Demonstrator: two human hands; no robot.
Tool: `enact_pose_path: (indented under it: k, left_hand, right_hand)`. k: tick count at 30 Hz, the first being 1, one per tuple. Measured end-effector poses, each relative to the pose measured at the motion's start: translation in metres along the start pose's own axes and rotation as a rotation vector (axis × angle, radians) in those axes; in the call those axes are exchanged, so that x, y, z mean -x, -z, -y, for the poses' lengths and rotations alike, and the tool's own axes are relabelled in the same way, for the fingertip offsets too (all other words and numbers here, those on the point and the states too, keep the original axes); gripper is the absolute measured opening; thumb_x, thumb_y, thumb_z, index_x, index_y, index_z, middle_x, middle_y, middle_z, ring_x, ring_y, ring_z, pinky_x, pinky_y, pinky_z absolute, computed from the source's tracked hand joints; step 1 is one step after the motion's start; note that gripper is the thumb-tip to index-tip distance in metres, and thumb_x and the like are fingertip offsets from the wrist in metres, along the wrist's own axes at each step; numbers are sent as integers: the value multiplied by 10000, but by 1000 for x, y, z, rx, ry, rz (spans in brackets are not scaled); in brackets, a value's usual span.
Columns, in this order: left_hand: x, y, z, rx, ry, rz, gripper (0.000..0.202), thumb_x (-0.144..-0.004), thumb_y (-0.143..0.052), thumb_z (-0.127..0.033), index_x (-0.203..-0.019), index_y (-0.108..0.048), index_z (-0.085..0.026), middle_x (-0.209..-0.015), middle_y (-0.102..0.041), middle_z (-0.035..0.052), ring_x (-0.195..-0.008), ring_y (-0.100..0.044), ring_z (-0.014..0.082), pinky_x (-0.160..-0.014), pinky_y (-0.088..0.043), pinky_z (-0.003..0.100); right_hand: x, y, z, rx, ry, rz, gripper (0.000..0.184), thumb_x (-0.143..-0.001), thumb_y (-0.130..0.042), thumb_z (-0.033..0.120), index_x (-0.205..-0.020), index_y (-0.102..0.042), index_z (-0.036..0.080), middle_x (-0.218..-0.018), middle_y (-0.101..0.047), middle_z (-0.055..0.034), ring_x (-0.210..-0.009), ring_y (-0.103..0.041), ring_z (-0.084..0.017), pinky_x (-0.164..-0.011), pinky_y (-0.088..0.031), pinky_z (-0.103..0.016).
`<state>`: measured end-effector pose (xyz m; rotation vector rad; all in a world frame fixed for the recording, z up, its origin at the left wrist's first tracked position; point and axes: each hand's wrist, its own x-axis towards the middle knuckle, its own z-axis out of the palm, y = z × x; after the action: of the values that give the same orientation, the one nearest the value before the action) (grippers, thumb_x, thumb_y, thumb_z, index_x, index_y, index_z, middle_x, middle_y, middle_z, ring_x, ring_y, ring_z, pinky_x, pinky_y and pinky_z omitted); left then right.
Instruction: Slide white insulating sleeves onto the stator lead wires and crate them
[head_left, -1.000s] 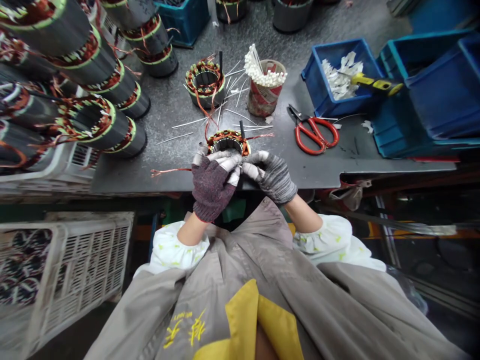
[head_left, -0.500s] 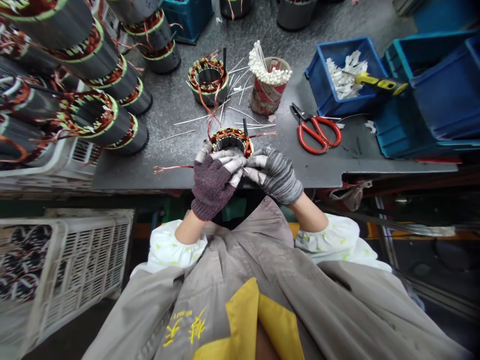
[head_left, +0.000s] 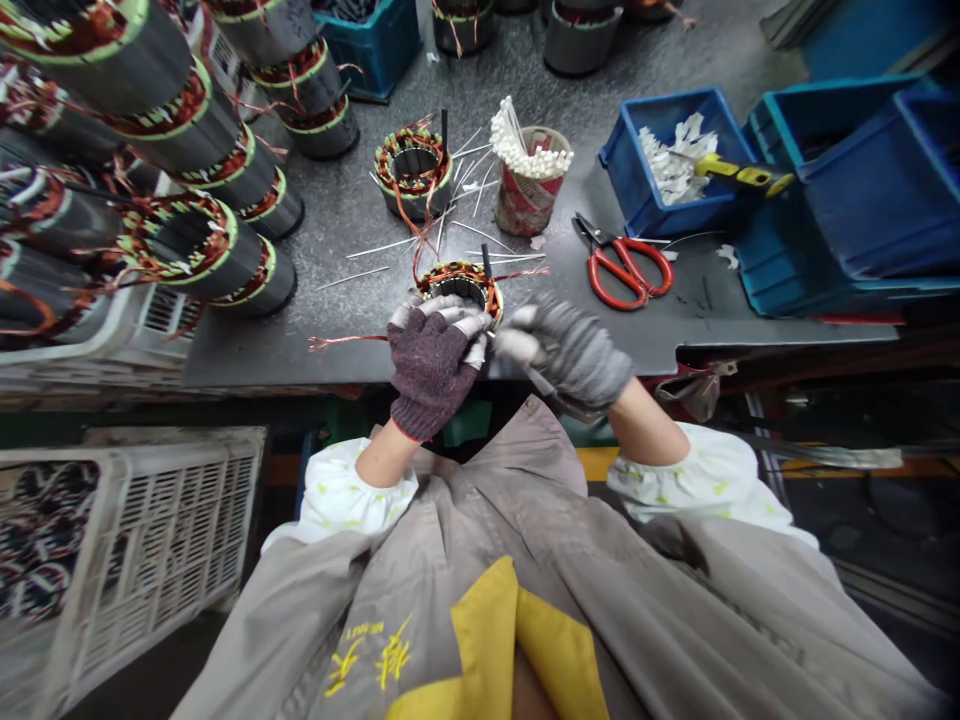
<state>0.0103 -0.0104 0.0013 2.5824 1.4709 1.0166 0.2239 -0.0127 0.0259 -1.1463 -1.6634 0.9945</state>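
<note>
Right hand (head_left: 566, 355) shifted right, small gap from left; blurred, can't tell if it grips anything. Left hand (head_left: 435, 360) nearer, clamped on near side of copper-wound ring (head_left: 463, 285). Ring lies far-left of right hand, bore roughly upright.

your left grip (head_left: 436, 355), gloved in dark maroon, lays its white-wrapped fingers (head_left: 471, 325) on the near side of the copper-wound ring (head_left: 454, 271) on the tabletop (head_left: 255, 345). your right grip (head_left: 566, 350), grey-gloved and blurred, is just beside it. beyond stand a second wound ring (head_left: 411, 196) and a cup (head_left: 525, 203) of white sticks (head_left: 529, 152); red-handled scissors (head_left: 622, 277) lie to the right.
</note>
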Motion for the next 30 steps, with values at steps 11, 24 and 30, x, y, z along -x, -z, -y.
enact_pose_path:
  k: [11,24,30]
  left_hand:
    - [16,-1,17,-66,41,-15,237,-1029,-546,-377,-1083,-732,-241,-1148,-791,63,-1258,-674,275,-1118,-424,490]
    - [24,9,-19,-19,-76,31,216,-1025,-611,-294,-1201,-730,-257,-1254,-766,62,-1251,-661,257,-1049,-459,439]
    - [17,28,-8,-171,-59,159,261,-1031,-548,-318,-1162,-752,-221,-1097,-758,112,-1058,-670,289,-878,-510,423]
  right_hand:
    - [7,-42,-18,-541,-283,4,500,-853,-710,716,-835,-684,217,-588,-579,43,-449,-452,-91,-425,-409,-238]
    - [-5,-12,-11,-38,13,-214,297,-976,-604,512,-963,-744,250,-1026,-755,-67,-989,-710,-248,-939,-603,-428]
    - [25,-24,-28,175,145,-110,201,-942,-641,364,-1041,-762,238,-1321,-696,-119,-1281,-631,-324,-1132,-505,-507]
